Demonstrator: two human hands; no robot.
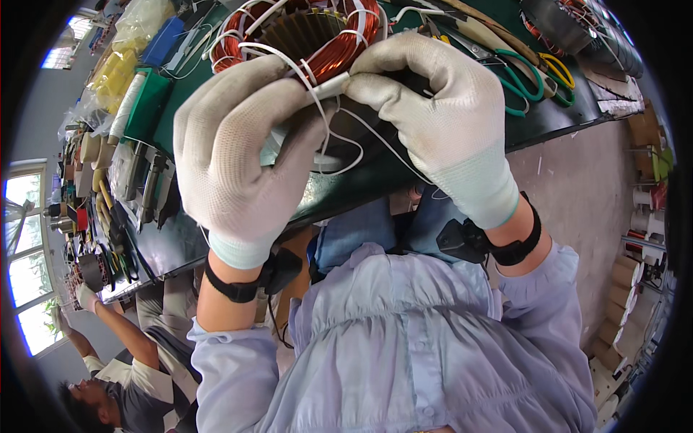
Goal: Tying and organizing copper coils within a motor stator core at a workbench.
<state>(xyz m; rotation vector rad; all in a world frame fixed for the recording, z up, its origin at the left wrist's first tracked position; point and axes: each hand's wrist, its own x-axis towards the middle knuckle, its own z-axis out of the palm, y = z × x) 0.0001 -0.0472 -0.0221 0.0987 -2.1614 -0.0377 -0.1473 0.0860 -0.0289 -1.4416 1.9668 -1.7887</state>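
A motor stator with copper windings [336,59] stands at the far edge of view, its coils tied with white cord. Just in front of it, a short white sleeve [330,88] lies between my gloved hands. My left hand [234,148] is closed, its fingertips gripping the sleeve's left part. At the other end of the sleeve, my right hand [458,108] pinches with thumb and forefinger. A thin white wire [375,135] loops below the sleeve, between the hands. The left thumb's tip is partly hidden behind the sleeve.
Scissors with teal handles [521,90] and yellow-handled scissors [561,72] lie right of the stator on the green bench [552,121]. Another stator [559,29] sits at the far right. Tools and plastic bags [119,79] crowd the left side. Another person [133,386] works at lower left.
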